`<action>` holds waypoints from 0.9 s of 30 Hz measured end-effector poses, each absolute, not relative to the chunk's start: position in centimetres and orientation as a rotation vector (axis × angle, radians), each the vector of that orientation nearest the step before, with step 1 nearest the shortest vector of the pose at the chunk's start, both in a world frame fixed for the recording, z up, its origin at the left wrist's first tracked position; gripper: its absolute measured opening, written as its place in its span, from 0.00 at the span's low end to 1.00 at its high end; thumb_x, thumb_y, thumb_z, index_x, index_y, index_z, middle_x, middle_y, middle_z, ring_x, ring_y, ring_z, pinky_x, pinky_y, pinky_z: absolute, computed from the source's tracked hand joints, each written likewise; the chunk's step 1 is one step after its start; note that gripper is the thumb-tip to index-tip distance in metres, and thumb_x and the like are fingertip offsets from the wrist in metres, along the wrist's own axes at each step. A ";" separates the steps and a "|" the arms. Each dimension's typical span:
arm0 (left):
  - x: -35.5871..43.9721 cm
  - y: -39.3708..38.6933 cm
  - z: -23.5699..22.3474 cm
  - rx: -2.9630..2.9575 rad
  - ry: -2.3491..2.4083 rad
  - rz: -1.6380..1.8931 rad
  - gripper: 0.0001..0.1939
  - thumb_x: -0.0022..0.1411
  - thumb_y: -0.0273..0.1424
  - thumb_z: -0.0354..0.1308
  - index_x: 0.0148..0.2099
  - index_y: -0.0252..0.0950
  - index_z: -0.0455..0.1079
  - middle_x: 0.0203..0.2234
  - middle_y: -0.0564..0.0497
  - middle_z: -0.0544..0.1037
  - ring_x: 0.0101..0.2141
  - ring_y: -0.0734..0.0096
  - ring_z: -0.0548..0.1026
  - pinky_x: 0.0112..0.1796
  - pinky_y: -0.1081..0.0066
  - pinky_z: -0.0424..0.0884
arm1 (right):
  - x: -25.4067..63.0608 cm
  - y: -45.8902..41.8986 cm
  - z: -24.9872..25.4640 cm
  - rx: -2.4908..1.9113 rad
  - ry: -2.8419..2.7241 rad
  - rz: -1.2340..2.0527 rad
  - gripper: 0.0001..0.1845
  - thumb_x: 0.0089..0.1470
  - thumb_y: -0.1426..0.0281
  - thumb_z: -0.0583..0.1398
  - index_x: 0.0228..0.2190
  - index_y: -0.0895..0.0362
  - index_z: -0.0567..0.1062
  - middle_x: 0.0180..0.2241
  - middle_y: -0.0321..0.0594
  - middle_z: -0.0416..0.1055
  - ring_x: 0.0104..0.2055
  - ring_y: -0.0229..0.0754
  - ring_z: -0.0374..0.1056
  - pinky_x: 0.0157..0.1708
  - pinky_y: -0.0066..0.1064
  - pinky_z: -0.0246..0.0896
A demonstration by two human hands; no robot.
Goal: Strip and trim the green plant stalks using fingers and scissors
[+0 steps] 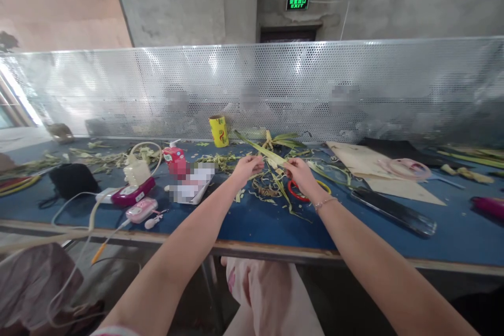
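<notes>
A long, flat green leaf strip (264,151) slants across the middle of the table, its far end pointing up and left. My right hand (301,173) is closed on the strip's near end, pinching it between thumb and fingers. My left hand (248,167) is closed at the strip's lower edge, fingertips pressed together; its exact grip is partly hidden. Below the hands lie a tangle of dry fibres (265,187) and scattered leaf scraps. A red ring (293,190), perhaps a tape roll or scissor handle, shows beside my right wrist. Behind, a tied leaf bundle (269,140) rests on the table.
A yellow roll (219,132) stands before the perforated metal screen (189,79). Leftward are a red pump bottle (175,160), white phone-like object (195,185), purple device (136,191), pink case (142,210) and cables. Rightward lie a dark phone (394,210) and brown paper (370,165).
</notes>
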State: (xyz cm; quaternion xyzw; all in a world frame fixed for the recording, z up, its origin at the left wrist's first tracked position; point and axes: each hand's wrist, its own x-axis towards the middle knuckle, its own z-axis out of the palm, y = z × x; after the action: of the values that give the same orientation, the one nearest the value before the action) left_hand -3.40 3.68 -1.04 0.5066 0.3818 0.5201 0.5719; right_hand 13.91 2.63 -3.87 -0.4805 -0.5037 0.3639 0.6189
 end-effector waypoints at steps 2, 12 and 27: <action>-3.2 3.4 -1.2 1.260 0.872 1.150 0.09 0.51 0.32 0.61 0.31 0.31 0.69 0.28 0.46 0.76 0.30 0.75 0.74 0.39 0.69 0.70 | 13.3 2.1 -3.8 -1.107 -1.205 0.898 0.14 0.40 0.61 0.60 0.24 0.55 0.60 0.20 0.30 0.63 0.20 0.32 0.59 0.21 0.25 0.55; -2.1 2.2 -1.1 1.353 0.782 1.384 0.02 0.54 0.26 0.53 0.30 0.34 0.65 0.25 0.51 0.74 0.27 0.74 0.73 0.36 0.69 0.70 | 10.7 -0.7 -2.4 -1.356 -1.829 0.769 0.24 0.52 0.48 0.44 0.26 0.54 0.62 0.18 0.35 0.65 0.19 0.37 0.62 0.22 0.29 0.55; -4.3 4.7 -1.0 1.243 1.026 1.598 0.04 0.57 0.26 0.47 0.29 0.36 0.59 0.18 0.57 0.67 0.18 0.80 0.64 0.23 0.79 0.61 | 18.0 1.3 -2.6 -2.229 -2.035 0.313 0.21 0.44 0.66 0.54 0.36 0.68 0.74 0.40 0.62 0.71 0.40 0.53 0.70 0.32 0.33 0.60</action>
State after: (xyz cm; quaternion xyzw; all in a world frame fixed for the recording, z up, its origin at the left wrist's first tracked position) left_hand -4.30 4.75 -1.02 0.4965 0.4097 0.6383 0.4220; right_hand 17.97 1.33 -2.60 -0.7335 -0.6697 0.1031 0.0535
